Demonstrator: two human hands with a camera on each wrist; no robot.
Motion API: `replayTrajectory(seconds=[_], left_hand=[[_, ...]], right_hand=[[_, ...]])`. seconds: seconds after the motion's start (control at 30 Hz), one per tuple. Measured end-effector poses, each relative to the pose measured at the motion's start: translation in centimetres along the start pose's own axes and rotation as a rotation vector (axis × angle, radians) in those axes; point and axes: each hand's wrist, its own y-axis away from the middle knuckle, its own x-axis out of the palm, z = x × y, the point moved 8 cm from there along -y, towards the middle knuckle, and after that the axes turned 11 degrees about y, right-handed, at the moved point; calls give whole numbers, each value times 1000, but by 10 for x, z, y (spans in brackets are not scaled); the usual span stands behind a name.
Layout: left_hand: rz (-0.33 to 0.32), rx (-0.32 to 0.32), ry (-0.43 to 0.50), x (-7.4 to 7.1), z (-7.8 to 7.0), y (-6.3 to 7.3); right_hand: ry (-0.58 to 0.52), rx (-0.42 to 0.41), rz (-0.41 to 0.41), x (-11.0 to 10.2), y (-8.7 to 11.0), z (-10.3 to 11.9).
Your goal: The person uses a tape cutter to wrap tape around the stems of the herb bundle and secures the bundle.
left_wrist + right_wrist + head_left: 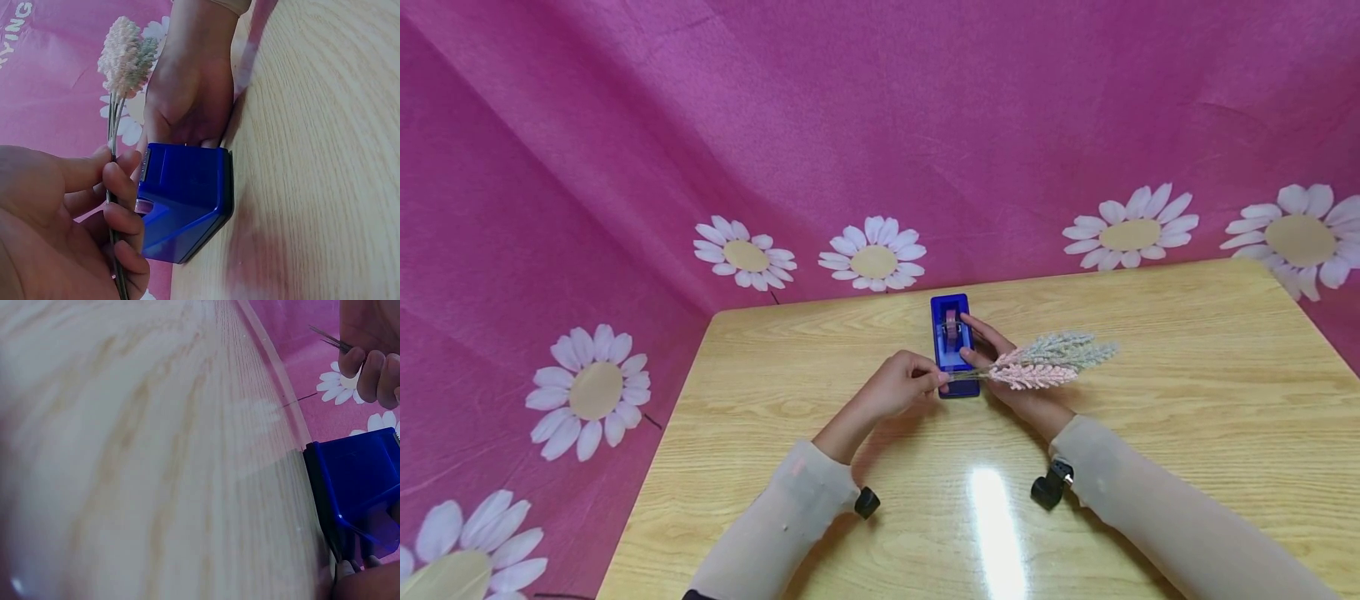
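Note:
My left hand (898, 385) pinches the thin stems of an artificial flower bunch (1033, 373), whose pink and pale green heads point right. In the left wrist view, the fingers of that hand curl round the stems (112, 128). Below the stems, a blue tape dispenser (953, 358) stands on the table with a pinkish tape roll (952, 327) in it. My right hand (1030, 407) holds the dispenser at its right side, partly covered by the flower heads. The right wrist view shows fingertips against the dispenser (359, 472) near its base.
The wood-grain table (760, 475) bears a bright light reflection near its front. A magenta cloth (970, 150) printed with white daisies hangs behind the table and along its left side. Black wrist cameras (867, 502) sit on both beige sleeves.

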Motion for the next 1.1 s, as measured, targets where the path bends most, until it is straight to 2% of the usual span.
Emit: replayTrajectory(seconds=[0.17, 0.27, 0.37, 0.5, 0.63, 0.83, 1.1], left_hand=[[-30, -23, -5, -2, 0, 0], [-45, -32, -17, -2, -1, 0], [-53, -32, -34, -2, -2, 0], [-63, -24, -43, -2, -3, -1], [-64, -18, -44, -2, -4, -2], [-51, -37, -35, 1, -4, -5], [-55, -61, -32, 3, -2, -3]], right_hand=[[-52, -24, -30, 0, -2, 4], [-55, -36, -39, 1, -3, 5], [-3, -29, -37, 0, -1, 6], [-30, -8, -29, 0, 1, 13], [-99, -42, -70, -1, 0, 21], [-95, -64, -108, -5, 3, 22], [-108, -56, -92, -2, 3, 24]])
